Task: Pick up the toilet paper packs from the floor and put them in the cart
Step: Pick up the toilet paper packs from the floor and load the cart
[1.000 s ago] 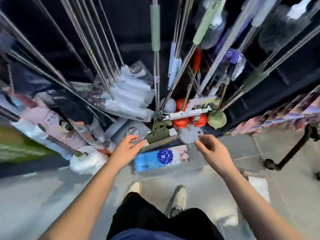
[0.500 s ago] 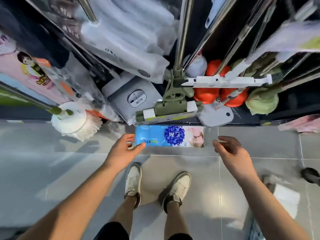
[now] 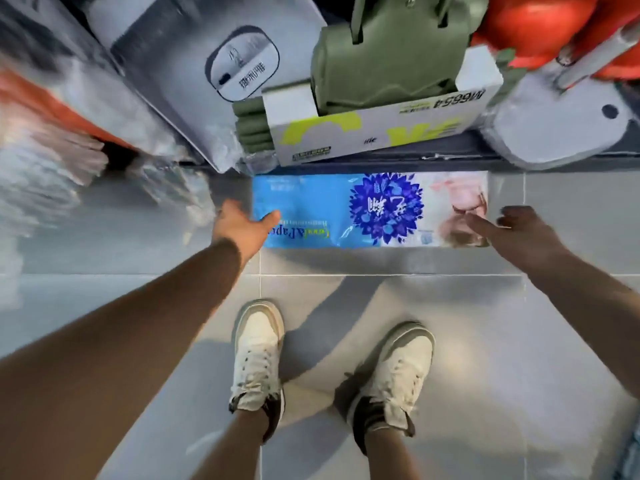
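A long blue toilet paper pack with a dark blue flower and a pink picture lies flat on the grey tiled floor, against the base of a shelf. My left hand is at the pack's left end, fingers spread and relaxed, thumb lying over the blue edge. My right hand reaches in at the right end, fingers extended, one fingertip over the pink corner. Neither hand has closed round the pack. No cart shows in the head view.
Above the pack stand a white box holding a green mop head, a grey boxed item, an orange-red object and wrapped mops at the left. My two white shoes stand on the tiles behind the pack.
The view has dropped much closer to the floor. Both hands have moved forward from short of the pack to its two ends, fingers spreading.
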The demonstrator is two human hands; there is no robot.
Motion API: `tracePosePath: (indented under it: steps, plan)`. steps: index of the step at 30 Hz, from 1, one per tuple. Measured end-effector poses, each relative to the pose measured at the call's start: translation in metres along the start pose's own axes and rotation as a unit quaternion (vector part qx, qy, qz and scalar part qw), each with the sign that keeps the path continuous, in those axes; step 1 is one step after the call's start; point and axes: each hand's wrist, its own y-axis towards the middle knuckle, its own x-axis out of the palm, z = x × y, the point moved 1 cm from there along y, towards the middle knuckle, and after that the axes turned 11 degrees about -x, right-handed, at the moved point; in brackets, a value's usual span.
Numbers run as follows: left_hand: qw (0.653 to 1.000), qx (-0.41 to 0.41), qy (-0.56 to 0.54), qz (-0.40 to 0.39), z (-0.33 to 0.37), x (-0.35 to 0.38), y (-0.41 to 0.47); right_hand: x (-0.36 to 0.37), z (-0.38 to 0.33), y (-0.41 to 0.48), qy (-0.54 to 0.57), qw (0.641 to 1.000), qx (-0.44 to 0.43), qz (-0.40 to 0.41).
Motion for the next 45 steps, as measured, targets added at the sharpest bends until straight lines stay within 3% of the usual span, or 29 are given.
tracePosePath:
  steps: [4,11,19,23,27,34,40,45]
  plan:
    - [1.000,-0.003,0.011,0.018,-0.009,0.023,0.051,0.031,0.021,0.041,-0.040,0.999,0.015,0.005]
    - [0.999,-0.006,0.000,-0.050,-0.019,0.042,0.078,0.055,0.040,0.069,-0.041,0.998,0.007,0.053]
    - [0.996,-0.015,0.021,-0.081,-0.041,0.035,0.065,0.062,0.057,0.038,-0.048,0.997,0.006,0.063]
    - [0.993,-0.007,0.049,-0.103,-0.057,0.032,0.055,0.068,0.065,0.012,-0.034,0.999,0.008,0.004]
    - [0.991,-0.004,0.076,-0.112,-0.044,0.026,0.064,0.064,0.073,0.024,-0.049,0.998,0.033,0.008]
    - [0.995,-0.008,0.062,-0.080,-0.020,0.037,0.081,0.068,0.071,0.068,0.049,0.998,0.044,0.022]
    - [0.993,0.038,0.039,-0.101,-0.020,0.032,0.094,0.056,0.069,0.059,0.162,0.985,0.027,0.059]
    - [0.994,0.086,-0.012,-0.070,-0.003,0.025,0.069,0.040,0.067,0.049,0.109,0.988,-0.009,0.107]
